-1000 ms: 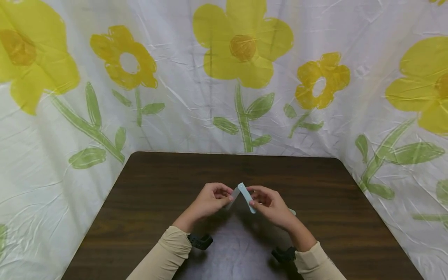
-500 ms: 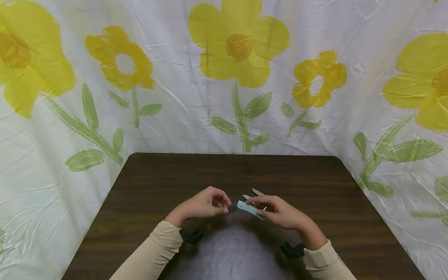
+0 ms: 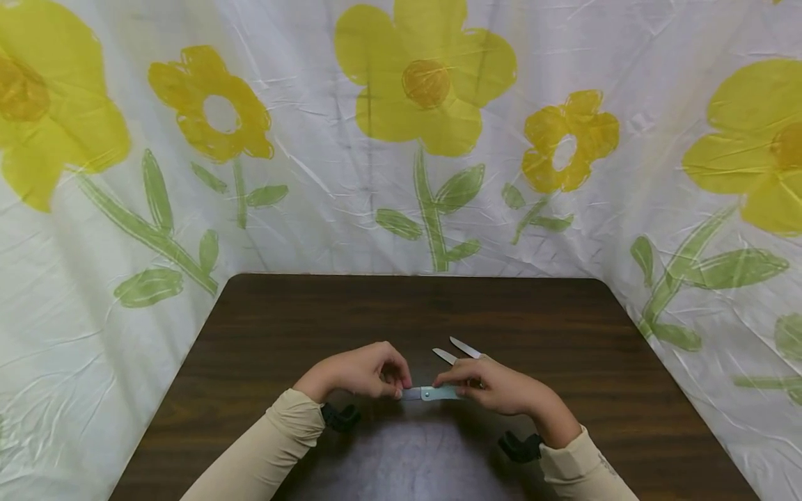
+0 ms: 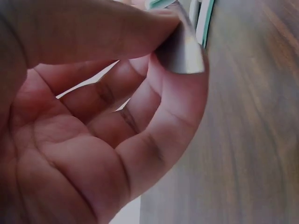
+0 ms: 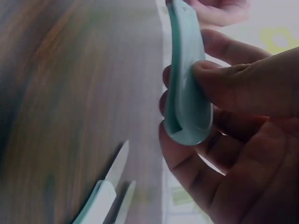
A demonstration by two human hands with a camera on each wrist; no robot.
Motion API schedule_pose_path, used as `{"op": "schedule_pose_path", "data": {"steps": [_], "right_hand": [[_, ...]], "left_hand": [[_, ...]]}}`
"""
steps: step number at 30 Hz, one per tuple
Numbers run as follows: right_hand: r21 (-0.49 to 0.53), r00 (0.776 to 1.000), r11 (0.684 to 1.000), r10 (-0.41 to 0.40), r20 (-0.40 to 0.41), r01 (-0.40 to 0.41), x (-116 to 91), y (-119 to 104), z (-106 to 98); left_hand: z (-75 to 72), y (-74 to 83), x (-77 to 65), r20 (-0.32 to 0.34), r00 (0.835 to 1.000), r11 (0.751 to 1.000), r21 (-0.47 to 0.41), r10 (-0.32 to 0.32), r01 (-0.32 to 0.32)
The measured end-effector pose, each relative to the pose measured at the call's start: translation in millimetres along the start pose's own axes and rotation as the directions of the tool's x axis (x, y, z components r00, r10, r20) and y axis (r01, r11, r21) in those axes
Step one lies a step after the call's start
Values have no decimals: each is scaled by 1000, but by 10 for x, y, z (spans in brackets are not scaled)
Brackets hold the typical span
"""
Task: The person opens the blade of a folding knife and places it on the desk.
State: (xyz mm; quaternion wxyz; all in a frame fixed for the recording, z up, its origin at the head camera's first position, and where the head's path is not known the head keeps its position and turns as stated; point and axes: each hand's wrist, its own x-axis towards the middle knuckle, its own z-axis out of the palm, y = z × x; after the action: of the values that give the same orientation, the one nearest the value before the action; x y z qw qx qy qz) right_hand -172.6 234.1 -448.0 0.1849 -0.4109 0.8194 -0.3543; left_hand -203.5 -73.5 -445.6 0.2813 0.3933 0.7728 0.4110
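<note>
A folding knife with a pale teal handle (image 3: 442, 393) is stretched between both hands, its blade (image 3: 411, 394) roughly in line with the handle. My left hand (image 3: 366, 372) pinches the blade near its tip between thumb and index finger; the left wrist view shows the blade's metal end (image 4: 187, 58) there. My right hand (image 3: 501, 387) grips the handle, thumb on one side and fingers on the other; the handle's slot shows in the right wrist view. Two more folding knives, unfolded, lie on the table by the right hand: one blade (image 3: 466, 347) behind, another blade (image 3: 445, 356) nearer.
Both hands work over a dark wood-grain table (image 3: 301, 313). Behind it and along its sides hangs a white cloth (image 3: 326, 209) with yellow flowers. Each wrist wears a black band, the left band (image 3: 341, 417) and the right band (image 3: 520, 447).
One second ago the knife was bent in an upturned V. Its blade has swung out into line with the handle. Both hands have come lower, and the knife now lies level.
</note>
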Motion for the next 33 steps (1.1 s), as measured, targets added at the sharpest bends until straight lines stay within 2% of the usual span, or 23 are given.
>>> {"op": "schedule_pose_path", "data": {"steps": [3,5,11,17,23,33], "right_hand": [[-7,999,1000,30,23,-30,10,-13,4],[-27,999,999,42,13,-42,9,-11,12],[-71,994,995,62,-84,-69,56,96,147],[-128,985,988,69,-158,-90,125,217,323],[-204,972,972,71,-225,-118,173,259,406],[-219,972,965,99,-213,-146,247,307,490]], "left_hand": [[18,-18,9,21,1000,1000,-13,1,-1],[27,-42,21,4,1000,1000,-4,5,-5],[62,-174,39,-138,990,995,99,6,8],[153,-305,51,-223,975,984,174,17,23],[209,-408,54,-259,965,977,212,28,28],[282,-484,44,-282,959,966,254,31,44]]}}
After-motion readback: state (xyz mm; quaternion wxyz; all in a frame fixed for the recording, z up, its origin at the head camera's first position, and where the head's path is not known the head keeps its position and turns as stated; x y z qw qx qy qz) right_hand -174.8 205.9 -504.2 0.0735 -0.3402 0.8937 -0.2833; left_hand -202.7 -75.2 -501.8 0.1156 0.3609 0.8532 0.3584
